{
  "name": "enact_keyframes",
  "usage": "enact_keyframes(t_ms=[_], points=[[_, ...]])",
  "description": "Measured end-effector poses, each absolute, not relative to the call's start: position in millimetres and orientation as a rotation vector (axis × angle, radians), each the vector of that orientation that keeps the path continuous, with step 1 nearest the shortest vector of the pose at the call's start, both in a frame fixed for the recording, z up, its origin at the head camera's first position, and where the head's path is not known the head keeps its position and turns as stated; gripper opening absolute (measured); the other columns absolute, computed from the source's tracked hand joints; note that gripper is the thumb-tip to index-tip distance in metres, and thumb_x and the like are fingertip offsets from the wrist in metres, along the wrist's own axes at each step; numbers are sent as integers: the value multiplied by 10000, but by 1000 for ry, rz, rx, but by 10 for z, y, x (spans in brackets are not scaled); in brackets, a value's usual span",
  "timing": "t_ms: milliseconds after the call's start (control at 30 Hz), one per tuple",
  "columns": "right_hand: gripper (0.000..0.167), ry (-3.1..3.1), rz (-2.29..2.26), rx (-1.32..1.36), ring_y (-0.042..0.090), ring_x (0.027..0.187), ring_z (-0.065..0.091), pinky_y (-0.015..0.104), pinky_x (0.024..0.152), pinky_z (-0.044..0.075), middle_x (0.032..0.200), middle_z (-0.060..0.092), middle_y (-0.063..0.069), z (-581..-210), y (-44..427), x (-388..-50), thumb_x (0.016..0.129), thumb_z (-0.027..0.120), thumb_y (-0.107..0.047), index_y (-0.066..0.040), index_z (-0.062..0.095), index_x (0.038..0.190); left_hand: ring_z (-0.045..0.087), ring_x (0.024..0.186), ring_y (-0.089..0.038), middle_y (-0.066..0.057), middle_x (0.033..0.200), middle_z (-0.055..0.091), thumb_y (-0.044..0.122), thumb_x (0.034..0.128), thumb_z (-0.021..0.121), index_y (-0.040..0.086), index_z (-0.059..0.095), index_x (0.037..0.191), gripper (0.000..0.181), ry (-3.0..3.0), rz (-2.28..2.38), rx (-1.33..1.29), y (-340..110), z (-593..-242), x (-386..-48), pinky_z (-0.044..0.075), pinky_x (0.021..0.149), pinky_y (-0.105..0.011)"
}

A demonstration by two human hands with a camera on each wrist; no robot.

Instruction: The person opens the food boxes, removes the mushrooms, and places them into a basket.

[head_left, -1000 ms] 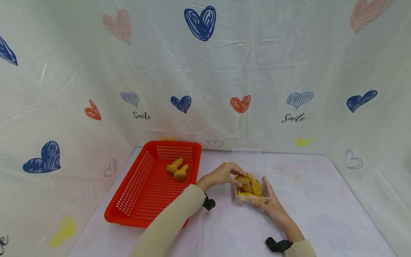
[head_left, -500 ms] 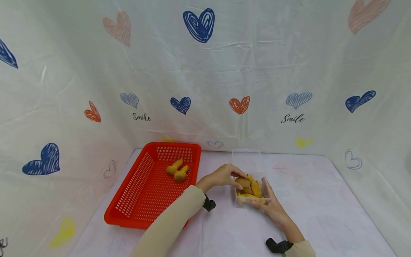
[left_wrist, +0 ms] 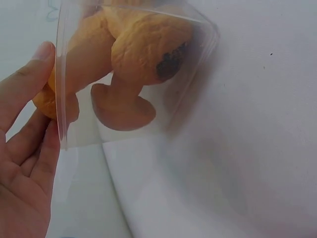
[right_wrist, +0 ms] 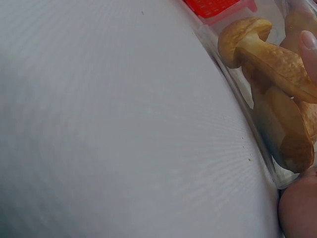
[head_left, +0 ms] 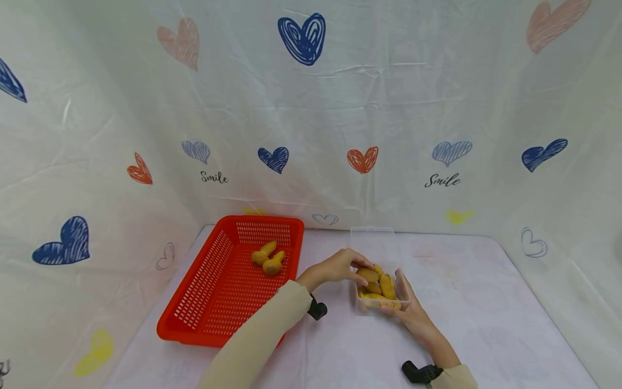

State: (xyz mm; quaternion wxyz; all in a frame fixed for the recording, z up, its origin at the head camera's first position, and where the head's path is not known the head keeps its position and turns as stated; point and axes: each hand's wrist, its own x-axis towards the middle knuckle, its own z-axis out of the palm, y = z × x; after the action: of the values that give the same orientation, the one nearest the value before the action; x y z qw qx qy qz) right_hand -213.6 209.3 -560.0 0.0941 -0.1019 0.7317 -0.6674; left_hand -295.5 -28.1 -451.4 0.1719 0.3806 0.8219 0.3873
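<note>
Hearts and the word Smile dot the pale cloth (head_left: 311, 108) behind a white-covered counter (head_left: 476, 302). On it, right of centre, stands a clear box (head_left: 361, 309) of yellow-brown mushrooms (head_left: 387, 286), a clear lid (head_left: 373, 233) reaching out on its far side. The left hand (head_left: 342, 267) pinches one mushroom at the box's left side between thumb and fingers; the right hand (head_left: 413, 310) grips the right side. Further left sits a red basket (head_left: 223, 292), two more mushrooms lying toward its far right.
</note>
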Motion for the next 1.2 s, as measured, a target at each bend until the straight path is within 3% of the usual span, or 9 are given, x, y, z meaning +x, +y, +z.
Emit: enact_keyframes(t_ms=[67, 200, 300, 533, 767, 933, 1067, 1200], points=[[1071, 2171, -1979, -303, 313, 1501, -114, 220, 1127, 171, 1658, -135, 42, -5601, 2088, -2137, 926, 714, -83, -232, -104, 1600, 601, 1100, -53, -32, 1261, 675, 122, 842, 794, 41, 694, 1247, 424, 2337, 1096, 1069, -280, -4505, -2945, 439, 985, -167], [1071, 2178, -1981, -297, 320, 1502, -106, 469, 1151, 78, 1660, -125, 49, -5589, 2077, -2134, 924, 718, -84, -237, -97, 1601, 599, 1109, -62, -21, 1263, 671, 149, 864, 781, 55, 687, 1259, 417, 2353, 1087, 1064, -287, -4474, -2943, 443, 993, -185], [1072, 2179, -1983, -297, 327, 1501, -103, 538, 1146, 51, 1660, -121, 59, -5585, 2067, -2126, 922, 720, -80, -228, -95, 1602, 597, 1110, -63, -16, 1249, 674, 154, 870, 777, 52, 685, 1257, 410, 2371, 1097, 1061, -312, -4443, -2957, 446, 996, -197], [1075, 2198, -1980, -270, 321, 1505, -85, 567, 1159, 36, 1664, -100, 66, -5562, 2061, -2116, 911, 736, -92, -190, -78, 1606, 602, 1119, -108, -53, 1261, 665, 123, 885, 757, 25, 661, 1276, 415, 2371, 1219, 1040, -433, -4286, -2999, 447, 1017, -231], [1084, 2212, -1971, -251, 325, 1506, -77, 572, 1166, 17, 1665, -92, 68, -5564, 2069, -2119, 904, 748, -106, -227, -68, 1608, 615, 1115, -159, -74, 1255, 657, 111, 898, 739, 45, 640, 1312, 431, 2372, 1315, 1015, -641, -4126, -3028, 459, 1022, -273], [1096, 2197, -1973, -266, 312, 1506, -81, 520, 1157, 37, 1663, -99, 50, -5572, 2084, -2128, 898, 749, -90, -238, -75, 1606, 614, 1140, -205, -117, 1287, 639, 90, 909, 724, 19, 623, 1330, 439, 2376, 1377, 994, -854, -4040, -3054, 468, 1016, -282], [1102, 2187, -1973, -255, 303, 1506, -89, 516, 1154, 34, 1662, -103, 46, -5572, 2079, -2135, 897, 751, -91, -234, -81, 1605, 626, 1121, -221, -128, 1262, 652, 69, 911, 717, -18, 615, 1326, 436, 2372, 1453, 899, -1058, -3986, -3073, 492, 990, -294], [1101, 2183, -1977, -255, 294, 1505, -99, 531, 1156, 20, 1662, -107, 42, -5570, 2077, -2133, 899, 747, -84, -231, -86, 1604, 630, 1121, -213, -92, 1242, 662, 95, 916, 718, 27, 623, 1335, 434, 2401, 1491, 777, -1281, -3960, -3075, 496, 987, -308]])
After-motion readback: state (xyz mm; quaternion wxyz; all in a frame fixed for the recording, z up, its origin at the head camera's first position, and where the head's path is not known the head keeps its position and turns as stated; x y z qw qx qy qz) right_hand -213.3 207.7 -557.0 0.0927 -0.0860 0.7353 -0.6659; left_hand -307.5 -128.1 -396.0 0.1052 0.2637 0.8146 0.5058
